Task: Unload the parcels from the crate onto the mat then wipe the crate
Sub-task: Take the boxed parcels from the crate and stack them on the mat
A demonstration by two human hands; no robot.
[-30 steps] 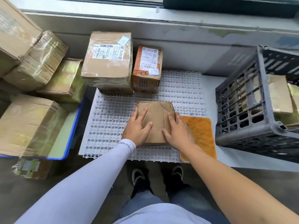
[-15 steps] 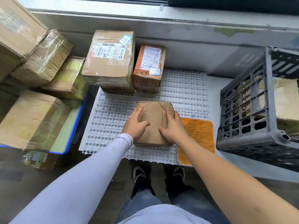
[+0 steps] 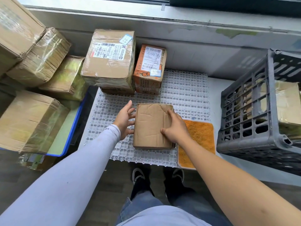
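Observation:
A flat brown parcel (image 3: 151, 124) lies on the white grid mat (image 3: 187, 95). My right hand (image 3: 175, 128) rests on its right side, fingers over the top and thumb on the front part. My left hand (image 3: 124, 119) is just off the parcel's left edge, fingers spread and relaxed. At the mat's far edge stand a large taped brown box (image 3: 109, 61) and a smaller orange box (image 3: 149, 70). The dark grey crate (image 3: 254, 115) stands at the right with at least one brown parcel (image 3: 286, 101) inside.
An orange cloth (image 3: 197, 137) lies on the mat's near right corner. Several taped cardboard boxes (image 3: 31, 116) are piled at the left, some on a blue-rimmed tray (image 3: 71, 132). A grey wall ledge (image 3: 179, 26) runs behind. My feet (image 3: 158, 176) are below the mat's edge.
My left hand has come off the parcel's top and moved to its left side with fingers spread. The right hand stays on the parcel, which lies where it was.

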